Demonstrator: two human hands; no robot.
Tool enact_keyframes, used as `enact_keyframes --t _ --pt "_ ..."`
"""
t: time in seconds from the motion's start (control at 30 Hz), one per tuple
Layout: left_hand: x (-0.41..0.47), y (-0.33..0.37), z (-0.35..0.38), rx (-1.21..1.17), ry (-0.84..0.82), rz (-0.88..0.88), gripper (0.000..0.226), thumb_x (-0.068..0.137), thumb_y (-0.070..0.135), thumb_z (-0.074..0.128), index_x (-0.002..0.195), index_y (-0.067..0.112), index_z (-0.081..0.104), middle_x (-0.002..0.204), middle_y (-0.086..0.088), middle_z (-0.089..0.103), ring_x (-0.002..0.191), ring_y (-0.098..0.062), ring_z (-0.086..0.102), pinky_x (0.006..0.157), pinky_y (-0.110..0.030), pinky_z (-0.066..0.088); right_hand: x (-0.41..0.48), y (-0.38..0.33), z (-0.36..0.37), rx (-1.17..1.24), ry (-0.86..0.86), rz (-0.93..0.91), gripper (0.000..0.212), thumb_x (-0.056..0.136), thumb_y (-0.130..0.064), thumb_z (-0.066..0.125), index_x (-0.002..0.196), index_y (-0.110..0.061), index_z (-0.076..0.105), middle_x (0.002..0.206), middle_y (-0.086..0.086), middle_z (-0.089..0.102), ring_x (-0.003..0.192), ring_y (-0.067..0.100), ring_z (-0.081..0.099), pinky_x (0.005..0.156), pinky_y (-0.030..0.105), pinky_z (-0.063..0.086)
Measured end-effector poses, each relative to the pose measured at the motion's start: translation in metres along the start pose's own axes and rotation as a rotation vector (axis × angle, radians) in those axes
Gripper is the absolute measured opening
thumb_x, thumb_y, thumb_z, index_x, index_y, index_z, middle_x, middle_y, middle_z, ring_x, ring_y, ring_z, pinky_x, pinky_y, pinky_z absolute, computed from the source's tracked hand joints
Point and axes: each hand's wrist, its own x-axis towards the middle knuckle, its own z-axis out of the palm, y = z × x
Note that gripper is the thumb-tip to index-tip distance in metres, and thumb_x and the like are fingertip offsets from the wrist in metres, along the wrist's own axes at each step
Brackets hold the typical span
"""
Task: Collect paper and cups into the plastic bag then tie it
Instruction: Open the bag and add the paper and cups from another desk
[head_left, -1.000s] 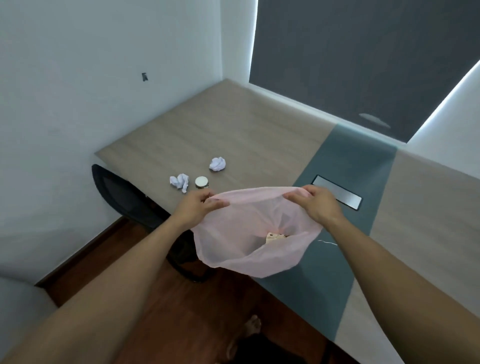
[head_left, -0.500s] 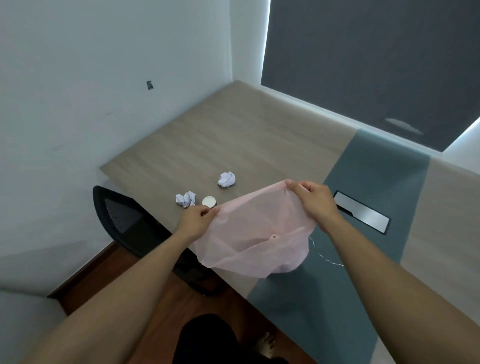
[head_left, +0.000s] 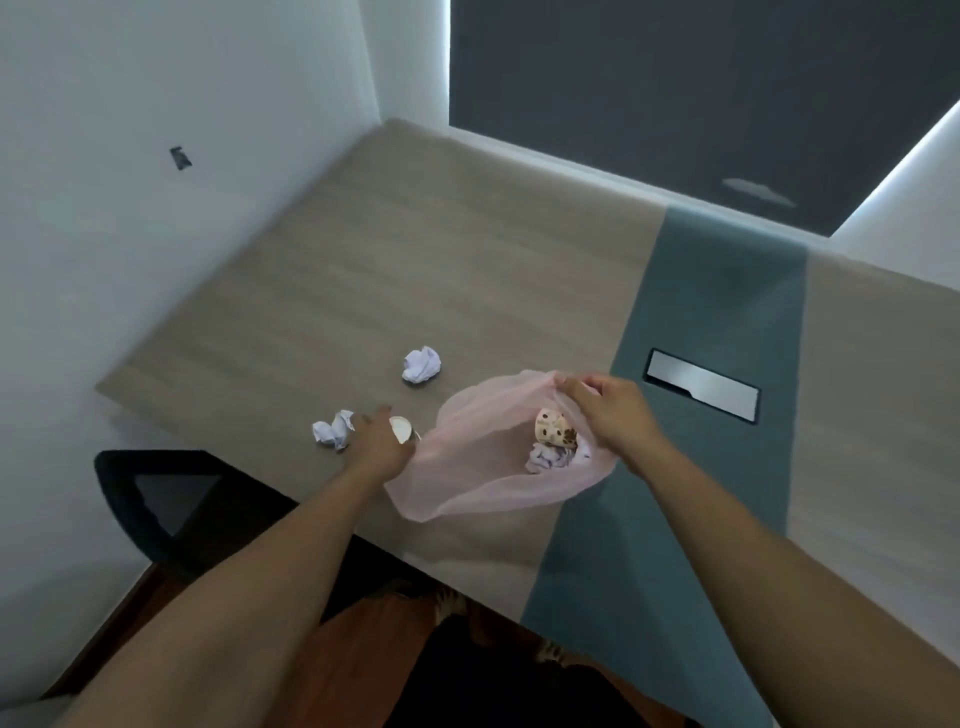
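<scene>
Presently on the desk (head_left: 467, 249), wood-grain top with a grey-green strip (head_left: 696, 364) running front to back:

Item: pink plastic bag (head_left: 467, 478), thin and see-through, lying near the front edge where the wood meets the strip. Mouth held up and open. Inside: one patterned paper cup (head_left: 555, 427) on its side and crumpled paper (head_left: 548, 460) below it.

Item: right hand (head_left: 608, 410), fingers pinched on the bag's upper rim, lifting it.

Item: left hand (head_left: 382, 441), blurred, at the bag's left side, reaching over a white cup (head_left: 402, 428) that stands on the desk just left of the bag. Fingers partly spread; whether they grip the cup or merely touch it cannot be told.

Item: crumpled paper ball (head_left: 333, 428), white, near the left front corner, just beside the left hand's fingertips.

Item: second crumpled paper ball (head_left: 422, 365), white, farther from the front edge, apart from the bag and both hands.

Item: metal cover plate (head_left: 701, 389), set flush in the strip, right of the right hand.

Item: black chair (head_left: 171, 509), below the desk's left front corner.
</scene>
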Motion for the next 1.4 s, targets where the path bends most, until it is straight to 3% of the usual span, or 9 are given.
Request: enact_keyframes --t 0.2,0.4,0.53,0.63,0.7,0.87,1.0,1.17,1.4 --pt "0.042 -0.027 0.024 0.086 -0.084 0.105 0.071 0.093 0.046 0.073 0.156 0.025 0.048 0.147 -0.021 0.045 0.137 -0.041 0.051 0.110 -0.047 0.045 0.010 0.002 0.015 0.010 0.048 0.064 0.035 0.102 -0.056 0.069 0.104 -0.025 0.086 0.104 -0.006 0.079 0.097 0.015 0.073 0.090 0.034 0.056" --pt "0.065 -0.031 0.015 -0.029 -0.106 0.168 0.064 0.082 0.043 0.084 0.135 0.022 0.057 0.130 -0.016 0.061 0.120 -0.037 0.062 0.096 -0.045 0.053 0.014 0.005 0.032 0.095 0.071 0.137 0.030 0.101 -0.052 0.072 0.097 -0.026 0.086 0.088 -0.013 0.079 0.084 0.010 0.072 0.078 0.028 0.053" --pt "0.062 0.008 -0.022 -0.645 0.026 0.122 0.049 0.090 0.031 0.084 0.132 0.020 0.062 0.121 -0.004 0.074 0.105 -0.025 0.073 0.086 -0.038 0.059 0.021 0.002 0.040 0.139 0.058 0.183 0.029 0.101 -0.053 0.071 0.094 -0.028 0.084 0.089 -0.013 0.079 0.084 0.011 0.071 0.076 0.028 0.052" --pt "0.055 0.031 -0.059 -1.292 -0.322 0.098 0.042 0.098 0.027 0.075 0.137 0.019 0.061 0.124 -0.016 0.072 0.089 -0.022 0.075 0.070 -0.029 0.060 0.027 -0.002 0.044 0.171 0.073 0.201 0.026 0.100 -0.053 0.071 0.097 -0.031 0.085 0.098 -0.013 0.080 0.094 0.010 0.073 0.083 0.029 0.056" --pt "0.044 0.034 -0.074 -1.390 -0.624 0.111 0.055 0.096 0.032 0.072 0.147 0.016 0.057 0.128 -0.016 0.067 0.094 -0.021 0.073 0.079 -0.031 0.062 0.029 -0.006 0.048 0.207 0.086 0.217 0.026 0.100 -0.052 0.071 0.101 -0.030 0.085 0.101 -0.017 0.078 0.097 0.006 0.072 0.081 0.025 0.054" --pt "0.019 0.037 -0.059 -0.864 -1.051 0.170 0.046 0.101 0.020 0.073 0.144 0.010 0.060 0.129 -0.022 0.073 0.111 -0.038 0.074 0.096 -0.042 0.062 0.032 -0.012 0.059 0.209 0.112 0.230 0.028 0.099 -0.055 0.071 0.102 -0.031 0.085 0.101 -0.018 0.077 0.094 0.008 0.072 0.082 0.027 0.057" --pt "0.004 0.044 -0.016 -0.511 -0.814 0.154 0.058 0.089 0.040 0.087 0.128 0.008 0.059 0.110 -0.012 0.081 0.101 -0.041 0.079 0.087 -0.047 0.062 0.030 -0.016 0.062 0.211 0.088 0.212 0.029 0.101 -0.053 0.071 0.105 -0.028 0.085 0.100 -0.016 0.077 0.088 0.003 0.070 0.066 0.016 0.050" --pt "0.000 0.048 0.017 -0.371 -0.623 0.107 0.061 0.092 0.068 0.069 0.124 0.017 0.058 0.117 -0.005 0.073 0.081 -0.032 0.081 0.068 -0.038 0.059 0.029 -0.012 0.068 0.204 0.096 0.224 0.028 0.098 -0.053 0.072 0.097 -0.029 0.086 0.098 -0.011 0.081 0.091 0.011 0.074 0.073 0.024 0.053" --pt "0.016 0.058 -0.028 -0.223 -0.941 0.156 0.048 0.105 0.055 0.059 0.131 0.015 0.065 0.128 -0.007 0.076 0.110 -0.032 0.078 0.098 -0.046 0.061 0.032 -0.009 0.069 0.195 0.102 0.230 0.028 0.098 -0.053 0.072 0.097 -0.028 0.085 0.099 -0.011 0.080 0.093 0.011 0.074 0.076 0.027 0.053"
